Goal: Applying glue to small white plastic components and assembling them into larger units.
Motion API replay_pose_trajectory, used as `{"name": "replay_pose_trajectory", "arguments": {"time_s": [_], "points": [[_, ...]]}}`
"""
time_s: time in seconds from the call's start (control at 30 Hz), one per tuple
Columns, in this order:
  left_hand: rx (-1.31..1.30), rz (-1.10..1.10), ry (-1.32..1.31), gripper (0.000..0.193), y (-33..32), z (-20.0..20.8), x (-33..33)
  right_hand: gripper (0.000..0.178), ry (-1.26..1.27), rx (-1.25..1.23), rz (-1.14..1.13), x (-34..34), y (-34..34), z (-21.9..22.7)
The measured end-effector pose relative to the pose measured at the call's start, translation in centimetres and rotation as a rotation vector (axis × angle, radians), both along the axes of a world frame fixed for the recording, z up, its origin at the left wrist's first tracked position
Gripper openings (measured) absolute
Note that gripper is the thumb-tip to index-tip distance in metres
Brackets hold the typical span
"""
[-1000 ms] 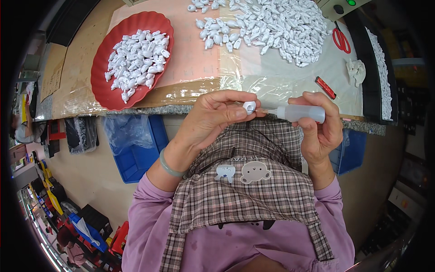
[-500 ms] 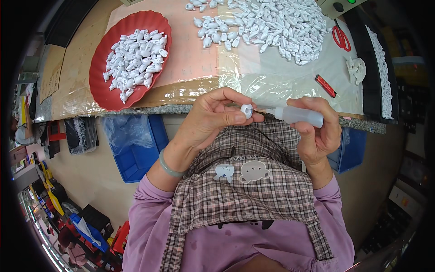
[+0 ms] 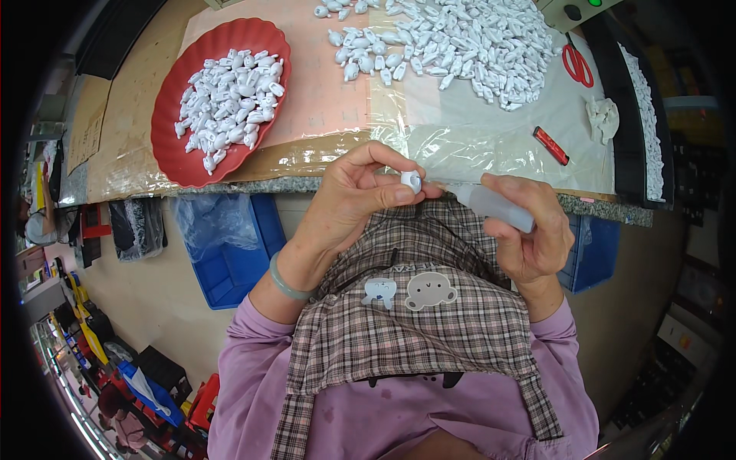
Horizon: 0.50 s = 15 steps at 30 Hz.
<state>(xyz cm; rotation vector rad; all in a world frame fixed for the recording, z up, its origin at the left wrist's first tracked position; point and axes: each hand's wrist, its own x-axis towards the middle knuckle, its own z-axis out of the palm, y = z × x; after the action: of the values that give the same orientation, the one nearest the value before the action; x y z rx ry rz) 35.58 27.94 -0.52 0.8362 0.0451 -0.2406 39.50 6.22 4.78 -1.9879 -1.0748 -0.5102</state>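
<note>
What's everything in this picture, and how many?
White piece: one, white, held at centre
Squeeze bottle: one, cloudy, held right of it
Table: one, brown and pale, top
Bowl: one, red, table's left
Small pieces: uncountable, white, in bowl, on table, in tray
Tray: one, black, far right
Scissors: one, red handles, table's right
Small bar: one, mostly red, below scissors
Crumpled tissue: one, white, right of bar
Machine: one, grey, top right
Bins: two, blue, below table's edge
Background clutter: uncountable, many colours, both sides
Apron: one, brown checked, on person
Bangle: one, greenish, left wrist
Left hand: one, bare, holding piece
Right hand: one, bare, holding bottle
</note>
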Motion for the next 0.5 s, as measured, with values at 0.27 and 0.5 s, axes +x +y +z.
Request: {"name": "replay_pose_trajectory", "arguments": {"time_s": [0.27,0.5], "points": [[0.005,0.029,0.002,0.023,0.06,-0.47,0.06,0.042,0.009,0.003,0.008,-0.02,0.23,0.06],[0.01,0.043,0.039,0.024,-0.01,-0.36,0.19,0.04,0.128,0.094,-0.012,0.15,0.43,-0.69]]}}
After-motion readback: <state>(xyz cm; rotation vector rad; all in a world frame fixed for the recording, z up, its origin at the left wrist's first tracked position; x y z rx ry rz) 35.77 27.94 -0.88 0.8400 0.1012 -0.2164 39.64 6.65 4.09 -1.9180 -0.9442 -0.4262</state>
